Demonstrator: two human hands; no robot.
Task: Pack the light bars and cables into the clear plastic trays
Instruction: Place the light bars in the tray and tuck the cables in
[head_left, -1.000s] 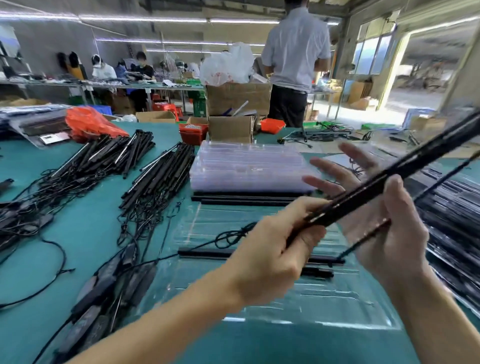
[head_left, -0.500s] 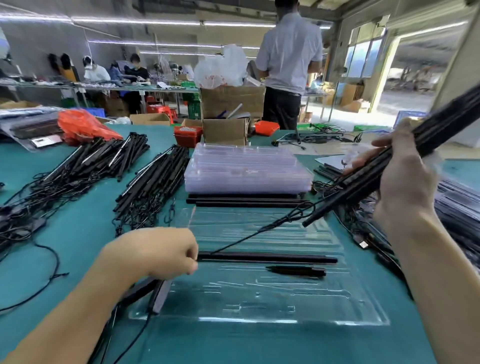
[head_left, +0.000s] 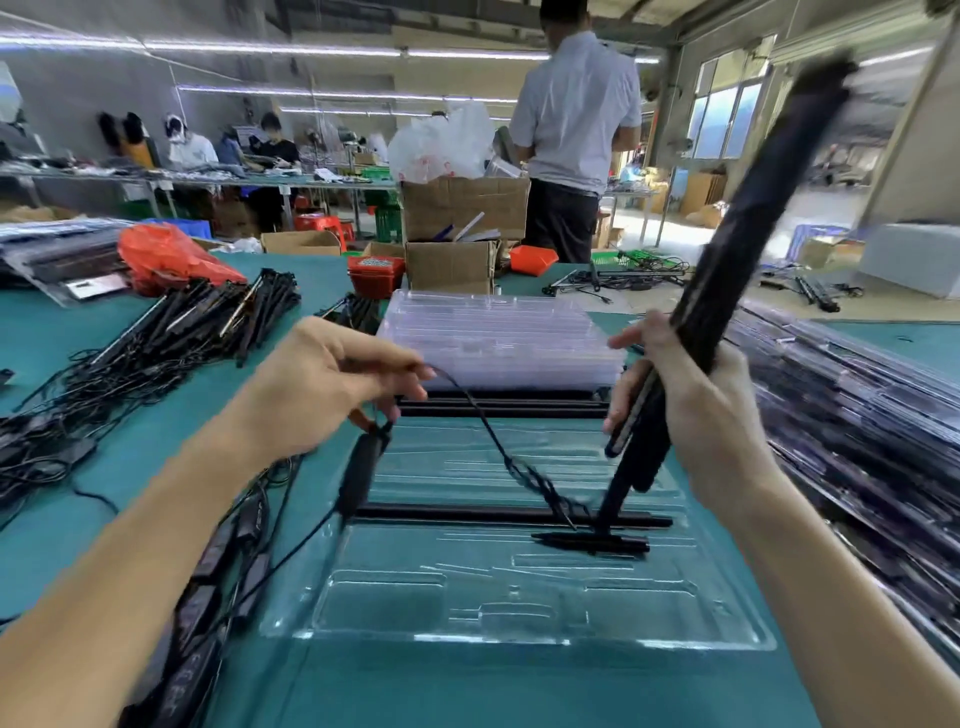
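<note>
Head view: the right hand (head_left: 701, 410) is curled round a bundle of light bars (head_left: 748, 249), long, slim, matt black sticks held steeply tilted, their upper ends smeared by motion blur and their lower ends reaching down over the tray. The left hand (head_left: 322, 384) pinches a thin black cable (head_left: 498, 447) between thumb and fingertips; the cable sags in a curve to a twisted knot near the bars' lower ends, and a smooth, oblong black controller (head_left: 358, 478) hangs from it just below the hand. Beneath both lies a clear plastic tray (head_left: 519, 613), glossy and thin, moulded with long shallow grooves and rectangular pockets. One black bar (head_left: 467, 514) lies across its middle groove, and a shorter black piece (head_left: 592, 544) lies just in front of it on the right. Behind the tray two more black bars (head_left: 498, 405) lie side by side, and behind them stands a stack of clear trays (head_left: 498, 338), milky where the layers overlap.

The bench (head_left: 130, 467) is covered in flat teal material. On its left are heaps of black bars with tangled cords (head_left: 171, 332) and an orange plastic bag (head_left: 166, 257); on the right is a blurred pile of packed trays (head_left: 841, 415). Farther back are cardboard boxes (head_left: 457, 234), a person in a pale shirt (head_left: 576, 114), seated workers at another bench, strip lights overhead and windows on the right.
</note>
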